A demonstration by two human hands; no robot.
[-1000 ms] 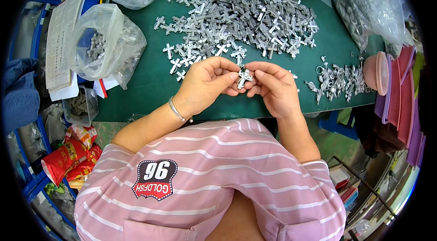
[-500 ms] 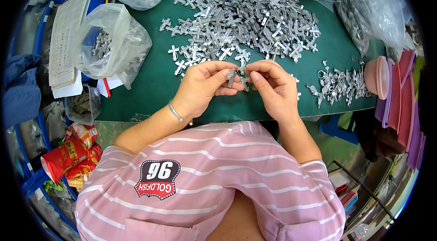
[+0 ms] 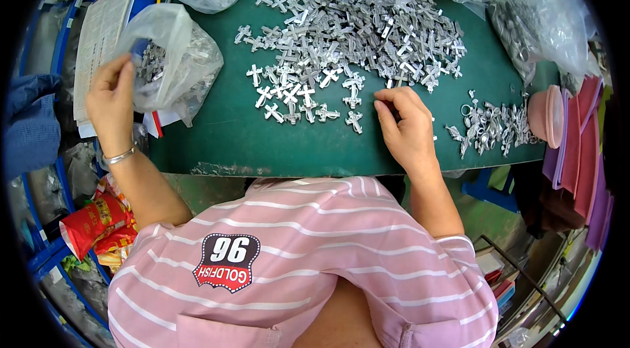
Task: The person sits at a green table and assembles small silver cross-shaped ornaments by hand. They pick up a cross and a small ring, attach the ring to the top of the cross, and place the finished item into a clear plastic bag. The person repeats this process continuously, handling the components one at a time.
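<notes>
My left hand is at the mouth of a clear plastic bag on the left, its thumb and fingers drawn together. Anything between them is too small or hidden to make out. Grey metal pieces, mostly cross-shaped, show inside that bag. Over the green tabletop, my right hand is half curled, thumb close to the index finger; I cannot see anything held there. Just left of it lie a few silver cross pieces. A small group of brighter crosses spreads at the near edge of a large heap of crosses.
Metal pieces with rings lie at the right beside a pink tub. More filled plastic bags stand along the back. Written sheets lean at the left. Red packets sit below the table edge.
My left hand has left the middle, where both hands were together on a small metal piece, and moved far left to the bag. My right hand stays near its place, fingers more curled.
</notes>
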